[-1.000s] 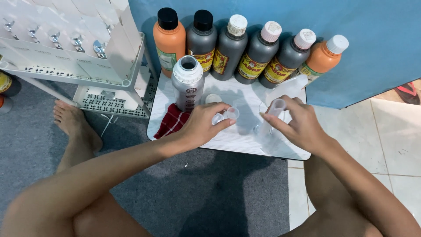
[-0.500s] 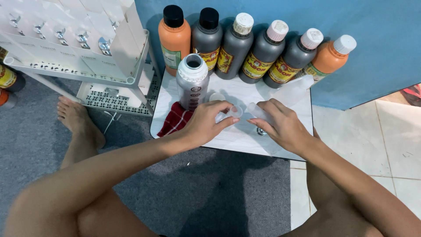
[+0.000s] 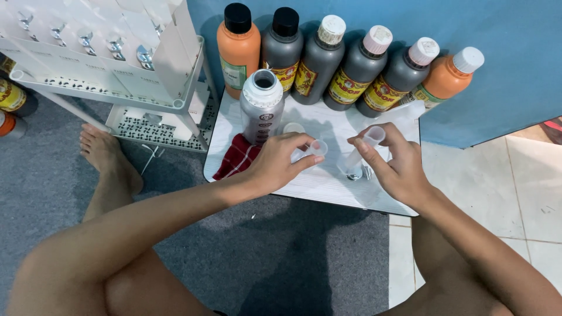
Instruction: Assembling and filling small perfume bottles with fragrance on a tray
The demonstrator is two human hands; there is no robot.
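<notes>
Fingers of the left hand (image 3: 275,167) pinch a small clear plastic cap (image 3: 317,147) just above the white counter (image 3: 316,184). Right hand (image 3: 398,167) closes around a slim clear plastic tube (image 3: 364,149), tilted, its open top near the thumb and its lower end close to the counter. At the far edge stands an open silver metal bottle (image 3: 261,105) beside a red cloth (image 3: 237,158), with a row of grey and orange bottles (image 3: 345,67) behind.

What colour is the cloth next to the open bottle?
The cloth is dark red with thin checks, head view.
</notes>
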